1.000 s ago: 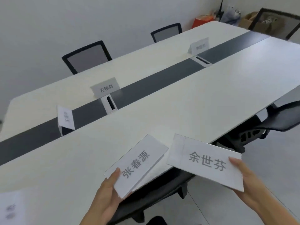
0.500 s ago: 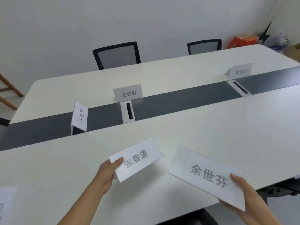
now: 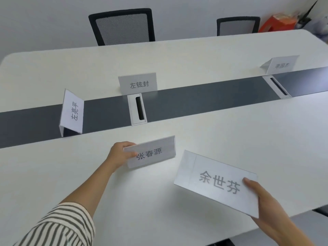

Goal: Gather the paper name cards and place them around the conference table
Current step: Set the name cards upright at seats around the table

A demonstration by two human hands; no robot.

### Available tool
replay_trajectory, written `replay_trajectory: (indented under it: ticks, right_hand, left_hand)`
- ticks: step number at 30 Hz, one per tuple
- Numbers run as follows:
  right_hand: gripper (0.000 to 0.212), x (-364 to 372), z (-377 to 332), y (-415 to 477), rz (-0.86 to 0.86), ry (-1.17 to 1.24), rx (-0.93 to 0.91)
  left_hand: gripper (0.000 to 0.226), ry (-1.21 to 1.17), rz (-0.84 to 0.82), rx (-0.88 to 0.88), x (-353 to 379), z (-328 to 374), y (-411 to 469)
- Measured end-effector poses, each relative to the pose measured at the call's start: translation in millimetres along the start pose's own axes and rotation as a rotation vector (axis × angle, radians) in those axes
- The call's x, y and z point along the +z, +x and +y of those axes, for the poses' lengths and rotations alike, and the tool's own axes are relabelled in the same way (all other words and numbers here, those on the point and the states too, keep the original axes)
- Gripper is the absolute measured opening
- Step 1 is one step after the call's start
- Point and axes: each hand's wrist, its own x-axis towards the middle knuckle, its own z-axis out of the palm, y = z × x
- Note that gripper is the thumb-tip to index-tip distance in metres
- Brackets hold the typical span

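Observation:
My left hand (image 3: 121,154) grips the left end of a folded white name card (image 3: 152,153), which stands on the near half of the white conference table (image 3: 230,139). My right hand (image 3: 260,205) holds a second, larger-looking name card (image 3: 213,181) by its right corner, tilted above the table's near edge. Three more folded cards stand further off: one (image 3: 72,112) turned sideways on the dark centre strip at left, one (image 3: 138,84) behind the middle cable slot, one (image 3: 282,65) at the far right.
A dark strip (image 3: 204,98) runs along the table's middle with two cable slots (image 3: 138,109) (image 3: 277,86). Two black mesh chairs (image 3: 122,26) (image 3: 237,26) stand at the far side against the wall. An orange box (image 3: 276,23) sits in the back right corner.
My left hand has reached forward and set its card upright on the table. The view has swung left and closer over the table; the right hand's card stays held.

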Motion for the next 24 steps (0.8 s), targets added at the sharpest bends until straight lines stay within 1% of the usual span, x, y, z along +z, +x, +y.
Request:
replay_trajectory:
  ticks: [4,5,7,9,12,15,17,18,20,21,23,24]
  right_hand:
    - [0.029,3.0,-0.3,8.0,0.002,0.013,0.021]
    - [0.029,1.8,1.4,10.3,0.006,0.019,0.031]
    - [0.030,0.9,4.3,12.7,0.017,0.031,0.048]
    - [0.029,1.1,5.8,12.9,0.027,0.028,0.066]
    - [0.026,3.3,3.2,9.5,0.035,0.049,0.088]
    - [0.026,0.7,1.1,11.1,0.065,0.064,0.093]
    - [0.029,0.3,-0.3,10.8,0.058,0.079,0.097]
    - [0.037,1.6,-2.2,10.7,0.051,0.080,0.102]
    - [0.064,2.5,-3.8,11.6,0.035,0.053,0.114]
    - [0.064,1.6,-3.3,13.3,0.030,0.051,0.117]
    - [0.042,-1.2,-3.4,15.8,0.042,0.069,0.118]
    - [0.037,-0.8,-4.0,15.5,0.048,0.068,0.126]
  left_hand:
    - [0.036,0.468,0.101,0.069,1.7,4.6,13.1]
    - [0.038,0.600,0.122,0.128,4.8,8.5,13.5]
    - [0.044,0.830,0.123,0.301,16.4,15.9,15.2]
    - [0.044,0.944,0.095,0.405,32.8,23.4,19.0]
    - [0.040,1.014,0.091,0.398,45.8,34.1,35.3]
    - [0.040,1.002,0.130,0.352,42.7,46.1,59.6]
    - [0.041,1.014,0.148,0.355,39.8,51.0,73.9]
    - [0.042,1.018,0.154,0.363,39.1,52.4,79.8]
    - [0.041,1.017,0.166,0.380,38.2,53.6,88.8]
    - [0.040,1.017,0.172,0.389,37.9,53.5,92.3]
    - [0.039,1.019,0.188,0.408,36.9,51.1,97.4]
    - [0.038,1.021,0.196,0.416,36.2,49.6,99.1]
